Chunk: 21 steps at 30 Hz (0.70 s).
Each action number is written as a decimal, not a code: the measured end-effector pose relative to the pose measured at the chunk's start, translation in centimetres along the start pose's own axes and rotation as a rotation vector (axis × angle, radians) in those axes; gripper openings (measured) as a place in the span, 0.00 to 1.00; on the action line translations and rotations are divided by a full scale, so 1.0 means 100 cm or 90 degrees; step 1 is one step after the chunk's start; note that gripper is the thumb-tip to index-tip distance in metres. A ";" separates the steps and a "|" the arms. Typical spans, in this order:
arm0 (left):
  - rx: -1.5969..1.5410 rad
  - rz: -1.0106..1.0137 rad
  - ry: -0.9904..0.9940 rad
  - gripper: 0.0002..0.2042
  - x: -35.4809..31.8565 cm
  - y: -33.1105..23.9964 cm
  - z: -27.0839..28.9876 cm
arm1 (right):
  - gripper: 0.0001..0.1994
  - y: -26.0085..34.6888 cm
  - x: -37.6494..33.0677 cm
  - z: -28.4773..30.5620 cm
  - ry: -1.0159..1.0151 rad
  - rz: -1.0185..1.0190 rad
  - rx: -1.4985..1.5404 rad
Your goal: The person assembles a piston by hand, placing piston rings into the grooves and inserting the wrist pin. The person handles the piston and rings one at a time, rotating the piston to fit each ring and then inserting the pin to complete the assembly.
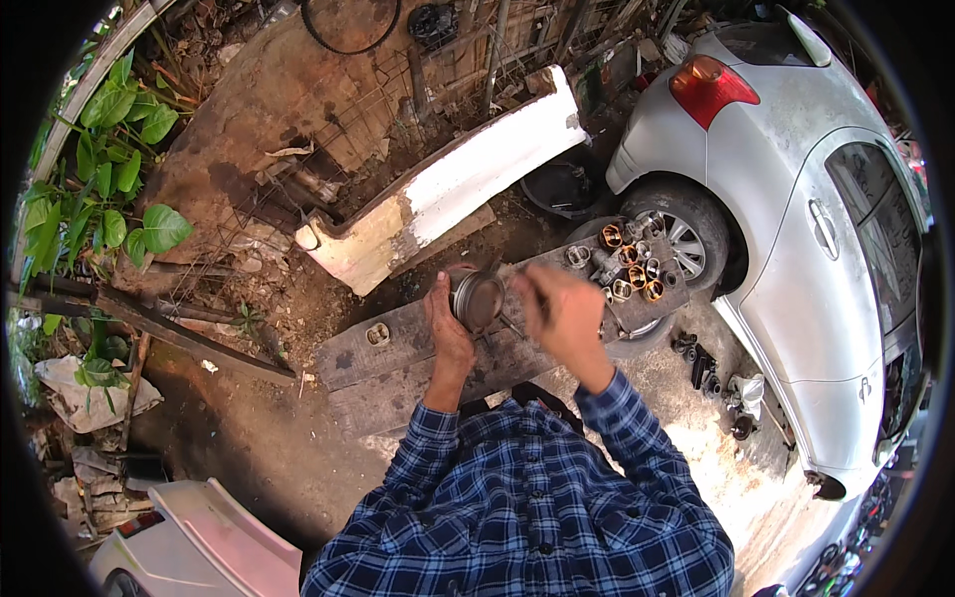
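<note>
My left hand [451, 328] is wrapped around an engine piston [480, 301], a round grey metal part with grooves round its side. Its flat, brownish crown faces up and to the right. Just right of the piston is my right hand [565, 316], raised, with its fingers curled and blurred by motion. What those fingers hold, if anything, is hidden. Below both hands runs a worn wooden bench [393, 363]. A small pale metal part [378, 334] lies on its left end. On the right end several pistons [629, 256], some golden and some silver, stand close together.
A silver car [786, 199] stands at the right, its rear wheel [686, 244] beside the bench. Beyond the bench lies a white bumper-like panel [487, 179], with a black basin [562, 187] next to it. Dark metal parts [704, 370] rest on the ground at right.
</note>
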State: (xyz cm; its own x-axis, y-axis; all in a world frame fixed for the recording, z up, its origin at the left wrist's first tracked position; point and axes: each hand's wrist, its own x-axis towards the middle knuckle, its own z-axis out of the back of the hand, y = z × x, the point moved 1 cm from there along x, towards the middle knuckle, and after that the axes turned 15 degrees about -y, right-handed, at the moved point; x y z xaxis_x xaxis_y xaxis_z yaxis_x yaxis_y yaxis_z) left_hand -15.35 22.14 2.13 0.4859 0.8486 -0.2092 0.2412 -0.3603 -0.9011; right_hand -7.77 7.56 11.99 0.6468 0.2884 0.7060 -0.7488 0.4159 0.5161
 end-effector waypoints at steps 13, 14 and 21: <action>-0.244 0.213 0.066 0.25 -0.017 -0.032 -0.005 | 0.05 -0.025 0.003 0.021 -0.048 -0.061 -0.071; -0.274 0.248 0.069 0.26 -0.018 -0.033 -0.005 | 0.05 -0.023 0.001 0.024 -0.016 -0.058 -0.068; -0.319 0.377 0.069 0.28 -0.031 -0.038 -0.010 | 0.08 0.000 -0.004 0.048 0.053 0.003 -0.140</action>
State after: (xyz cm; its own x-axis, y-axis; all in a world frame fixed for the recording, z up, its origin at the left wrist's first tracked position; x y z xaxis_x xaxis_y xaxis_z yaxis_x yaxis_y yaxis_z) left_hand -16.96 20.50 6.58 0.7253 0.4269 -0.5401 0.2538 -0.8951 -0.3667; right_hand -8.73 3.31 14.07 0.6599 0.3566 0.6613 -0.7080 0.5897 0.3884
